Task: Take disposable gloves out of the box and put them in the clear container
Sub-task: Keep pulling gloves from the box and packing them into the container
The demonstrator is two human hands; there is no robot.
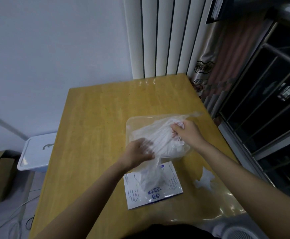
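Grip: my left hand (139, 152) and right hand (187, 131) each clench the translucent white plastic glove bundle (159, 137).
Location: over the clear rectangular plastic container (129, 121), tail toward me.
Axis: diagonal; right hand farther in.

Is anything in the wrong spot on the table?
Yes. One loose glove lies on the table, right of the box and outside the clear container. The left hand and right hand grip the glove bundle over it.
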